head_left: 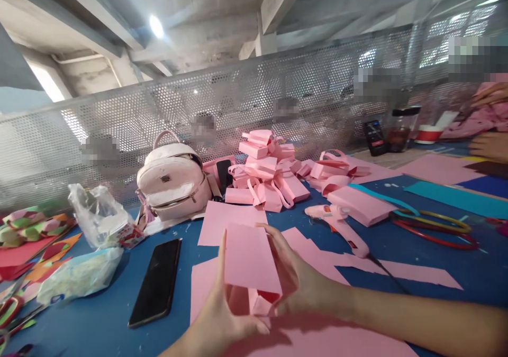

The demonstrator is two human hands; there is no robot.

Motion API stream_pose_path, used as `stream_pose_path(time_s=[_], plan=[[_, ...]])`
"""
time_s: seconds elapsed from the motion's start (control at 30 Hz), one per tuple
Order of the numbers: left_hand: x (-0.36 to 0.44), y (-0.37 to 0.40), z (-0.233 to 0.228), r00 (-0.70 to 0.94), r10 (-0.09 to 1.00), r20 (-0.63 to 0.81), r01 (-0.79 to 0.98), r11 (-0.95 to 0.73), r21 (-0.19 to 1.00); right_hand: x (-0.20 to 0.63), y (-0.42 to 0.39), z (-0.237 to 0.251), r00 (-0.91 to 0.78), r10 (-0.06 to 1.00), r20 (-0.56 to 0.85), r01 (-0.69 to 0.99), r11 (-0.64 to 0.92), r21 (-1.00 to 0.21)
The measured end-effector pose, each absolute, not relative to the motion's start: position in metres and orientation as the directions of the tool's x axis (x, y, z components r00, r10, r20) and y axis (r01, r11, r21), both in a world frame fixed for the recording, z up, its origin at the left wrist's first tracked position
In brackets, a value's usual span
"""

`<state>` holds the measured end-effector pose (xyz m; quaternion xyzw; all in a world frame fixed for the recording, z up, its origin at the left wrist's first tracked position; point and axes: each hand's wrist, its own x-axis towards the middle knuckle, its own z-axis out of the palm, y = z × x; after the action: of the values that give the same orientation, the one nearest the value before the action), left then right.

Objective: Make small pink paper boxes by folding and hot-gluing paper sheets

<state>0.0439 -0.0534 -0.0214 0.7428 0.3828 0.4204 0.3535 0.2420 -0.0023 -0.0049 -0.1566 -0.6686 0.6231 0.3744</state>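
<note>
Between my two hands is a pink paper box (250, 259), its near end open with folded flaps showing inside. My left hand (222, 299) grips its left side, the thumb at the lower near edge. Along the right side my right hand (291, 277) is wrapped, fingers reaching to the far corner. Under the box lie flat pink paper sheets (206, 288). To the right rests a pink hot glue gun (337, 222), its dark cord trailing toward me. A closed pink paper box (363, 206) sits beyond it.
A pile of pink paper boxes (265, 172) stands at the back, beside a pale backpack (174, 180). A black phone (156, 280) lies on the blue table (115, 304). Scissors (11, 314) are at far left, coloured hoops (436, 230) at right. Another person's hand (490, 145) shows at far right.
</note>
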Motion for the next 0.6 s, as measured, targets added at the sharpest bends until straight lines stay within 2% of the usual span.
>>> stream_pose_path(time_s=[0.07,0.13,0.27,0.37,0.47,0.6], plan=[[0.045,-0.054,-0.017,0.415,0.888,0.199,0.102,-0.263,0.959,0.244,-0.003,-0.007,-0.699,0.660,0.274,-0.202,0.186,-0.962],[0.044,-0.055,-0.010,0.432,0.894,0.119,0.032,-0.147,0.989,0.247,-0.004,-0.008,-0.722,0.659,0.209,-0.092,0.208,-0.974],[0.043,-0.055,0.001,0.385,0.892,0.238,-0.011,-0.254,0.967,0.251,-0.003,-0.010,-0.721,0.682,0.122,0.050,0.228,-0.972],[0.043,-0.056,0.001,0.374,0.887,0.271,0.051,-0.311,0.949,0.252,-0.002,-0.012,-0.732,0.674,0.097,0.086,0.233,-0.969],[0.038,-0.056,-0.004,0.375,0.873,0.312,0.191,-0.402,0.896,0.255,0.001,-0.012,-0.730,0.679,0.076,0.138,0.256,-0.957],[0.021,-0.050,-0.015,0.343,0.813,0.470,0.489,-0.582,0.649,0.261,0.005,-0.006,-0.727,0.682,0.076,0.211,0.328,-0.921]])
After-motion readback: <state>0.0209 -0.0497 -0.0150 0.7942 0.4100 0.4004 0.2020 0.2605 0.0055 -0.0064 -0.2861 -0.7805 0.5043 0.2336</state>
